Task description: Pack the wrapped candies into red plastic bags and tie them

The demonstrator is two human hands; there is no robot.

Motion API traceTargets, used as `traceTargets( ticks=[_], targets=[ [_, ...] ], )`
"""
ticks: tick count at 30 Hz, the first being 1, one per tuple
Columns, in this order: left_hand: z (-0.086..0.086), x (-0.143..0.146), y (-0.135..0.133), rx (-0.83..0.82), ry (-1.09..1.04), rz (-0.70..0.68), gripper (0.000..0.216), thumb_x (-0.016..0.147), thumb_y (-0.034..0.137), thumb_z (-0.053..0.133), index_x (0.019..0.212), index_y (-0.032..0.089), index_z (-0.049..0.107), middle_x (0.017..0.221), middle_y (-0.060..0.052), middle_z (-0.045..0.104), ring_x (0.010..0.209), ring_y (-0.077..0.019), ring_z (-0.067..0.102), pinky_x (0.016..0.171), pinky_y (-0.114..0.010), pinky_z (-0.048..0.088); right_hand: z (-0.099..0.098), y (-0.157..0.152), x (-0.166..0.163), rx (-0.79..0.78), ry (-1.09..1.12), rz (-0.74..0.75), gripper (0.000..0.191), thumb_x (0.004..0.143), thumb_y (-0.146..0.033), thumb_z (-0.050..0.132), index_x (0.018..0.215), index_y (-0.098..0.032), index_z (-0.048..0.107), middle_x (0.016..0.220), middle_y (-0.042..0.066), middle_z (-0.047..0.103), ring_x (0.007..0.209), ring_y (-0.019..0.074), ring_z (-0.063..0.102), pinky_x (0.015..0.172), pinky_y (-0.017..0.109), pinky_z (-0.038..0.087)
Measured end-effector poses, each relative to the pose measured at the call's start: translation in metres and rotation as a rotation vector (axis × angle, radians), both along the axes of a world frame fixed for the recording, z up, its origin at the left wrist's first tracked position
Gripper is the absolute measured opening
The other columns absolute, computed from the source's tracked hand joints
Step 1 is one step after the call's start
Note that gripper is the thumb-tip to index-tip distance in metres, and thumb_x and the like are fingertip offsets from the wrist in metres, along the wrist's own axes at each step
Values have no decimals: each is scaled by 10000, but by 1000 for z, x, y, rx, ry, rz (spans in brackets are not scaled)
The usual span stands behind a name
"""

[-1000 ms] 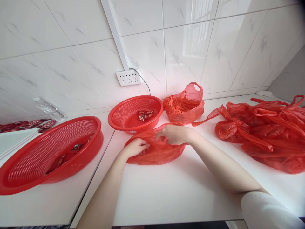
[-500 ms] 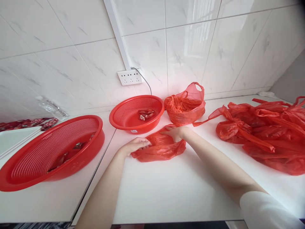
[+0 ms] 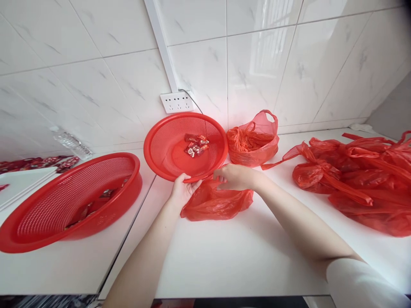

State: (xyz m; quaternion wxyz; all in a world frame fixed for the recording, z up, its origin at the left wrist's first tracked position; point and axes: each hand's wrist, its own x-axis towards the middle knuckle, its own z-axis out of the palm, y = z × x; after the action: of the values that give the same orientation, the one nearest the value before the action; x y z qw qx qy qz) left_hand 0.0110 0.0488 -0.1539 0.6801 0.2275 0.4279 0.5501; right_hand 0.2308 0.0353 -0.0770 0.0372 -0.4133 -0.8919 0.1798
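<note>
A round red plastic basket (image 3: 163,149) tips towards me, with several small red-wrapped packets (image 3: 195,146) lying on its bottom. My left hand (image 3: 183,190) grips the near rim, thumb on top and fingers underneath. Just below and in front of the basket lies an opened red plastic bag (image 3: 218,205), low and crumpled on the white table. Over the bag's far edge is my right hand (image 3: 234,176), its fingers curled close to the basket's lower right rim. Whether those fingers hold the rim or anything else is hidden.
Another red basket (image 3: 125,164) with wrapped packets stands left. Behind right is a bag stuffed with red plastic (image 3: 253,143); several knotted red bags (image 3: 359,175) are piled far right. A plastic bottle (image 3: 73,143), white tray (image 3: 25,182) and wall socket (image 3: 176,102) are at the back.
My left hand has left the bag and taken the basket's rim. The basket has tipped towards me, its far side raised. My right hand has come up out of the bag.
</note>
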Motion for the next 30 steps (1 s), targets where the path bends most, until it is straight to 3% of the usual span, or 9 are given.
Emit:
traceTargets(
  ticks=[4, 8, 10, 15, 20, 24, 30],
  targets=[
    [-9, 7, -2, 83, 108, 59, 56, 702, 115, 503, 713, 153, 542, 831, -61, 703, 829, -175, 678, 768, -318, 603, 5, -2, 3, 143, 143, -5, 167, 900, -210, 556, 1046, -191, 635, 983, 68, 693, 878, 160, 645, 685, 218, 424],
    [-10, 14, -7, 176, 127, 62, 55, 685, 157, 513, 637, 165, 488, 805, -53, 688, 865, -201, 667, 799, -392, 594, 3, 7, 10, 271, 147, -85, 187, 957, -206, 464, 1066, -187, 614, 1063, 90, 665, 909, 165, 635, 725, 233, 418],
    [-10, 16, -10, 219, 133, 38, 21, 680, 174, 526, 667, 159, 521, 796, -48, 683, 897, -219, 661, 829, -432, 581, 1, 12, 12, 293, 105, -135, 222, 969, -180, 425, 1109, -174, 598, 1095, 108, 647, 942, 173, 632, 755, 239, 418],
    [-12, 21, -15, 279, 121, -62, 171, 669, 214, 539, 790, 122, 617, 887, -97, 710, 1023, -300, 640, 891, -540, 533, -3, 19, 13, 316, 71, -193, 266, 977, -149, 390, 1190, -151, 549, 1152, 138, 620, 1024, 192, 621, 822, 249, 423],
    [-11, 28, -21, 269, 77, -192, 255, 690, 225, 514, 876, 120, 653, 986, -116, 717, 1105, -335, 611, 937, -607, 478, -10, 22, 8, 275, 97, -101, 342, 969, -236, 472, 1303, -168, 496, 1204, 149, 616, 1095, 217, 601, 885, 287, 432],
    [-14, 32, -24, 234, 47, -249, 344, 696, 228, 494, 972, 113, 664, 1049, -132, 713, 1136, -344, 600, 973, -610, 445, -22, 27, 3, 197, 95, 19, 355, 940, -191, 504, 1292, -199, 547, 1161, 122, 650, 1075, 216, 612, 875, 299, 444],
    [-28, 33, -21, 156, 34, -304, 357, 692, 240, 495, 947, 79, 686, 1017, -162, 722, 1090, -347, 627, 993, -544, 460, -35, 37, 0, 152, 102, 48, 359, 839, -78, 584, 1181, -185, 609, 1151, 102, 636, 1059, 204, 597, 872, 300, 443]
  ],
)
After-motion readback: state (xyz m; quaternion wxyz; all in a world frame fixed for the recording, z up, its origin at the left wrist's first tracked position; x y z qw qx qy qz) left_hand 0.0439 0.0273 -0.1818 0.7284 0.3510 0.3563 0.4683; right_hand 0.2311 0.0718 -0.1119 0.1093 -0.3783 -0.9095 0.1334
